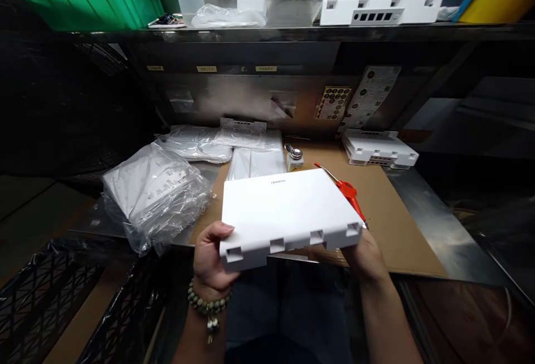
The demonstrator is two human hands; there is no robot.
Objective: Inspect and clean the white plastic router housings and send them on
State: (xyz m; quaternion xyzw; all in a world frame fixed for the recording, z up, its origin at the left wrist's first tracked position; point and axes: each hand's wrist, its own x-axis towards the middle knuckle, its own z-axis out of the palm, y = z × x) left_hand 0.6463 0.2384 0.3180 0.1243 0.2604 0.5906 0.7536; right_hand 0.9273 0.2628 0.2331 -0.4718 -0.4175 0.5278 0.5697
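Closest to the body, the left hand, with a bead bracelet at its wrist, grasps the near-left corner of a white housing shell, thumb on top. The right hand grips the near-right corner from underneath, and most of its fingers are hidden by the shell. The shell is held roughly level just above the desk's near edge, its notched side wall facing the person and faint lettering near its far edge.

A two-corner hold like this looks steadiest with the pressure on the side walls, not the broad top face, which would likely show fingermarks. The notches probably mark the thinnest plastic, so squeezing there seems unwise.

Just past the right hand a red-handled tool lies on a cardboard sheet, close enough for the shell to knock if it dips. Left of the left hand sits a bag of white parts. Beyond the hands are a small capped bottle and a stack of white housings. Farthest off, a shelf carries a green bin.
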